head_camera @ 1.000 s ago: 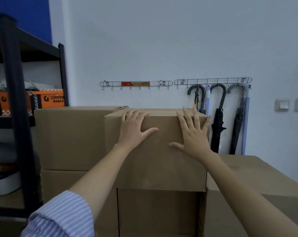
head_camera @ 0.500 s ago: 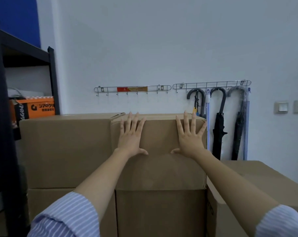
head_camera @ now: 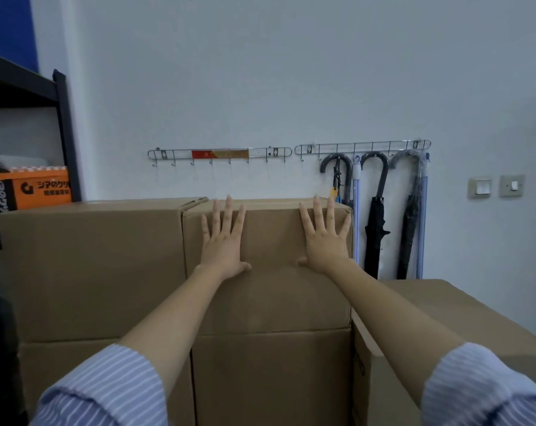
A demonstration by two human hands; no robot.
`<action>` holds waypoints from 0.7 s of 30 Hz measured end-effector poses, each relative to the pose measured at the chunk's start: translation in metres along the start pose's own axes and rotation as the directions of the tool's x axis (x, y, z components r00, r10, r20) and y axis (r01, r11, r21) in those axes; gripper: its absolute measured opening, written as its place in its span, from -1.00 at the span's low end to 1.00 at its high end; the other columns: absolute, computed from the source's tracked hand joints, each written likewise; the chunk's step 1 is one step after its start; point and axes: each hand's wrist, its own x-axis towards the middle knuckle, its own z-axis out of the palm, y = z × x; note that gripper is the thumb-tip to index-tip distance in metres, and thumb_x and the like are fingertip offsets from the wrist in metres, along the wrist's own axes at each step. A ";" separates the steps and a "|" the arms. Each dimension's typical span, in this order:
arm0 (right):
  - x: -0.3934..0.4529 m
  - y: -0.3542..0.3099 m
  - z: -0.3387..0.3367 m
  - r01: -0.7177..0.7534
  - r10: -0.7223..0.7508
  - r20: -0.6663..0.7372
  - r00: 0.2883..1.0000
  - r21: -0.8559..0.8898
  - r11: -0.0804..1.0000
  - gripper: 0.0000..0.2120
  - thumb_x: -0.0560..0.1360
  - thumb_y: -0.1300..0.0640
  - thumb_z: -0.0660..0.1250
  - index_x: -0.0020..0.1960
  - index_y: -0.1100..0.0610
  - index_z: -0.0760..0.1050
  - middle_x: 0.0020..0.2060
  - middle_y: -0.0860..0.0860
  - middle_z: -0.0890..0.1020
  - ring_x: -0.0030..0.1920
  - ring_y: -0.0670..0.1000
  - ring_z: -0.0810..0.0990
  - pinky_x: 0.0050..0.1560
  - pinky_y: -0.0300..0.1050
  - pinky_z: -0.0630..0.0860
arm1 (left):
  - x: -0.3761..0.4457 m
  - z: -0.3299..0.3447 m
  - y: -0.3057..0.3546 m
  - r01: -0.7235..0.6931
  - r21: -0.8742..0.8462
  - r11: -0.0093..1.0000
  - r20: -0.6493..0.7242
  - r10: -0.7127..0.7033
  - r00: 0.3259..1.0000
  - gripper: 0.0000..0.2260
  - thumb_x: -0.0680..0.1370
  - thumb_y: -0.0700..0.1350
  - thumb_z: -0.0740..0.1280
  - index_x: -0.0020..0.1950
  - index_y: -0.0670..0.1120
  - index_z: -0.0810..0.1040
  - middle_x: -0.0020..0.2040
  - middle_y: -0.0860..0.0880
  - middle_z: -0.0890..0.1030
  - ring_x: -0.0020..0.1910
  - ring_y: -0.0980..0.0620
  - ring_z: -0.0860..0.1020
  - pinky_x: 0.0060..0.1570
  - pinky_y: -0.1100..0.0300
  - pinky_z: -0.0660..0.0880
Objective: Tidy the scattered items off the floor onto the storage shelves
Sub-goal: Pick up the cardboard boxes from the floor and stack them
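The plain brown cardboard box (head_camera: pixel 266 265) stands on top of another brown carton (head_camera: pixel 269 379), in the middle of a stack against the pale wall. The left hand (head_camera: pixel 223 241) and the right hand (head_camera: pixel 325 238) both lie flat on its front face, fingers straight and spread, the fingertips near the upper edge. Neither hand grips anything; they only press on the cardboard. I think the person is pushing the box back so that it lines up with the wide brown carton (head_camera: pixel 88 265) that touches it on the left.

So this box seems to be nearly in its place, but it sits on a pile of cartons and not on a shelf. The black metal storage shelf (head_camera: pixel 65 133) is at the far left and carries an orange printed box (head_camera: pixel 42 190). A lower brown carton (head_camera: pixel 445 318) stands at the right. The floor is hidden behind the cartons, so I cannot tell how many scattered items remain; my guess is that much is left to do.

Behind, dark folded umbrellas (head_camera: pixel 376 229) hang from a wire hook rail (head_camera: pixel 362 147) on the wall.
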 end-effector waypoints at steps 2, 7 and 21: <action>-0.008 -0.004 -0.006 -0.029 0.028 0.012 1.000 0.096 0.995 0.15 0.42 -0.19 0.43 0.52 -0.04 -0.47 0.50 0.10 -0.46 0.47 0.25 -0.50 0.43 0.47 -0.20 | -0.011 0.003 0.004 0.020 -0.080 0.997 0.026 -0.018 1.000 0.15 0.41 0.19 0.47 0.51 0.00 -0.46 0.42 -0.06 -0.61 0.40 -0.17 -0.58 0.47 -0.18 -0.32; -0.054 -0.029 0.007 -0.072 0.038 0.092 0.995 0.411 0.909 -0.04 0.51 -0.06 0.38 0.59 -0.04 -0.27 0.54 0.08 -0.36 0.52 0.29 -0.36 0.48 0.38 -0.06 | -0.068 0.029 0.005 0.029 -0.353 0.935 0.070 -0.005 0.998 0.02 0.47 0.11 0.45 0.58 0.00 -0.29 0.53 -0.04 -0.43 0.50 -0.07 -0.42 0.50 -0.05 -0.15; -0.173 -0.194 0.062 0.157 -0.381 0.138 0.914 0.746 0.647 -0.40 0.54 -0.03 0.33 0.50 0.13 0.24 0.38 0.14 0.47 0.43 0.12 0.38 0.40 0.15 0.29 | -0.311 0.034 -0.075 0.404 -0.601 0.690 -0.097 -0.564 0.820 -0.48 0.57 -0.18 0.36 0.51 -0.16 0.31 0.50 -0.05 0.32 0.54 0.02 0.18 0.49 0.08 0.18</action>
